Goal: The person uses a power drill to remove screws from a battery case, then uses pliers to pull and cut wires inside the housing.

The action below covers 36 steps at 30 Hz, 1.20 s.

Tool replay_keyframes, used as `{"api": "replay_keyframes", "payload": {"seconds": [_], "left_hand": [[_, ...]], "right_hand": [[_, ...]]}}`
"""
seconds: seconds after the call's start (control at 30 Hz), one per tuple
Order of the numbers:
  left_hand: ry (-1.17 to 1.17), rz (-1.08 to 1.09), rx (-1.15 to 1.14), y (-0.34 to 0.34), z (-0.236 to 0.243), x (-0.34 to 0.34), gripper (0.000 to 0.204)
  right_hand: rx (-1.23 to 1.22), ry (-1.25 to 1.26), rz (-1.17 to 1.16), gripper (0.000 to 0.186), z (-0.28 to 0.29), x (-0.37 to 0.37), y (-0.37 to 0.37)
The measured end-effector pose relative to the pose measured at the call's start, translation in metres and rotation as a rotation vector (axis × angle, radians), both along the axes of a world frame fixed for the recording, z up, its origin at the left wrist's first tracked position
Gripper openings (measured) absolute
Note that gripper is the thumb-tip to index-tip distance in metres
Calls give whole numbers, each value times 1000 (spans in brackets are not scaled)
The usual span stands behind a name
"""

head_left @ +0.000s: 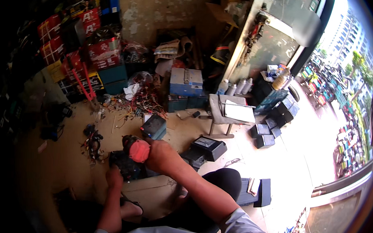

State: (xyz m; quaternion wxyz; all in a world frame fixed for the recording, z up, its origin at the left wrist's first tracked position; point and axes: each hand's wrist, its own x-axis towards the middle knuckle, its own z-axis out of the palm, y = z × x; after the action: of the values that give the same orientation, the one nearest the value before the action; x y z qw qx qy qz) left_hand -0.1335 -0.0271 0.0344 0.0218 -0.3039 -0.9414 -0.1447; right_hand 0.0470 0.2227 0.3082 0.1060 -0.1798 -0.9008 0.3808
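Clasping the red-ended tool (139, 151) just to its left, the right hand (161, 157) should, I'd say, guide it squarely; the left hand (114, 176), grip unclear from here, should brace the black case (129, 167) just beyond it.

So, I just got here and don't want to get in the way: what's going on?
A person is working low over the floor with both hands. The right hand holds a red-ended tool above a dark box, and the left hand is at the box's left side. Whether the tool touches the box is hard to tell. A blue box with a black top stands just beyond, and a stool is further off to the right.
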Motion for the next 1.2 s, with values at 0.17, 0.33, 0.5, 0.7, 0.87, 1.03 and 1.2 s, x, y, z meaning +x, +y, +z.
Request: {"api": "replay_keyframes", "payload": {"seconds": [0.17,0.33,0.5,0.7,0.87,1.03,1.2], "left_hand": [[49,-212,-38,18,22,-9,8],[-371,-367,144,35,70,-2,27],[-1187,64,407,68,53,-43,4],[-895,78,776,207,220,-128,63],[-187,-156,362,198,157,-143,76],[-671,-355,160,117,52,-25,72],[-694,-352,274,73,35,20,77]], "right_hand": [[-2,109,-33,25,17,25,11],[-116,146,-22,21,57,44,12],[13,197,96,38,57,49,15],[-209,193,-119,32,58,54,24],[-177,233,-134,45,71,59,29],[-166,376,-338,32,73,66,46],[-250,438,-369,30,61,68,62]]}}
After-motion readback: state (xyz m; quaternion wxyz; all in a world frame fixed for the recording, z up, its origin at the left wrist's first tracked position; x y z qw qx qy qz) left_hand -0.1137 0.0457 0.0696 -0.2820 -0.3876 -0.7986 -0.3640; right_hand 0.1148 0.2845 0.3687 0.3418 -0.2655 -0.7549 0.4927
